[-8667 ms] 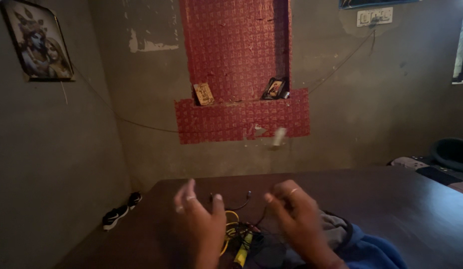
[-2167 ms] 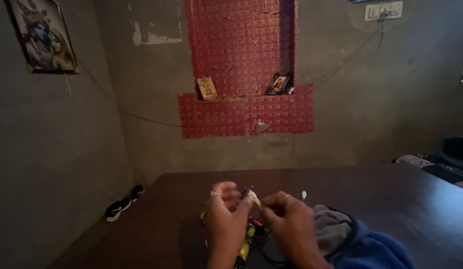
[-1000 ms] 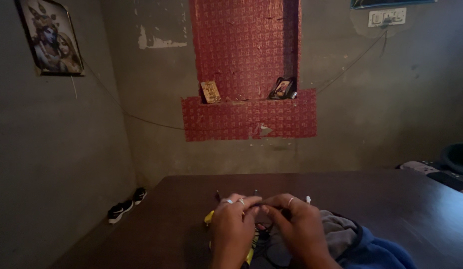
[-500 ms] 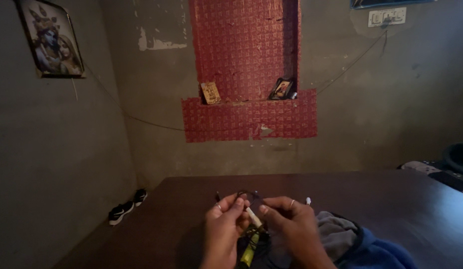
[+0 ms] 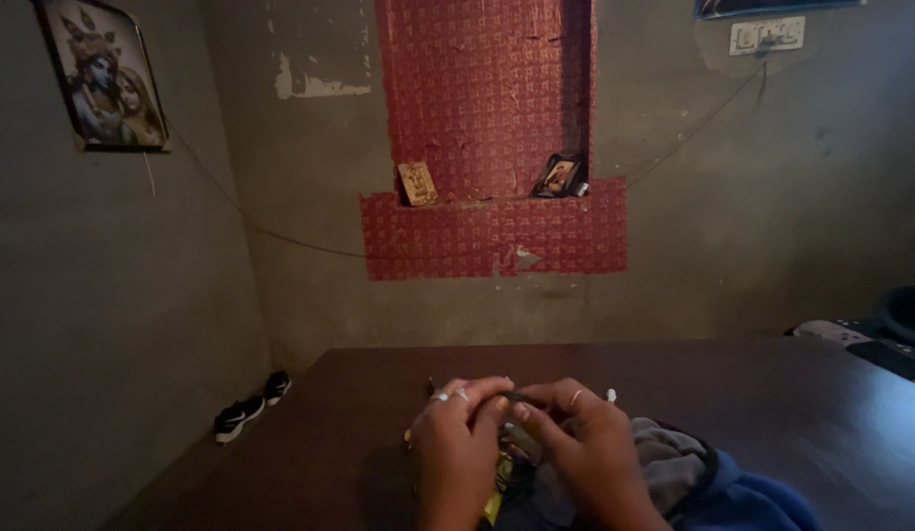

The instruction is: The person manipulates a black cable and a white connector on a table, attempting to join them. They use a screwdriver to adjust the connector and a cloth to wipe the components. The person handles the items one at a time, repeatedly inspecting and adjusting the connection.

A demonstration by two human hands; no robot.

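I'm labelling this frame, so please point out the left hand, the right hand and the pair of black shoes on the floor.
left hand (image 5: 456, 447): head view, on the back of the hand.
right hand (image 5: 587, 442): head view, on the back of the hand.
pair of black shoes with white soles (image 5: 249, 405): head view, on the nearer shoe's upper.

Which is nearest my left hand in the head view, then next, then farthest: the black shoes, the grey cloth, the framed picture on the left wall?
1. grey cloth, on the table, right of the left hand.
2. black shoes, on the floor, left.
3. framed picture, high on the left wall.

Dark brown wooden table (image 5: 792, 413), grey-blue cloth (image 5: 713, 482), yellow tool (image 5: 497, 487) lying on it
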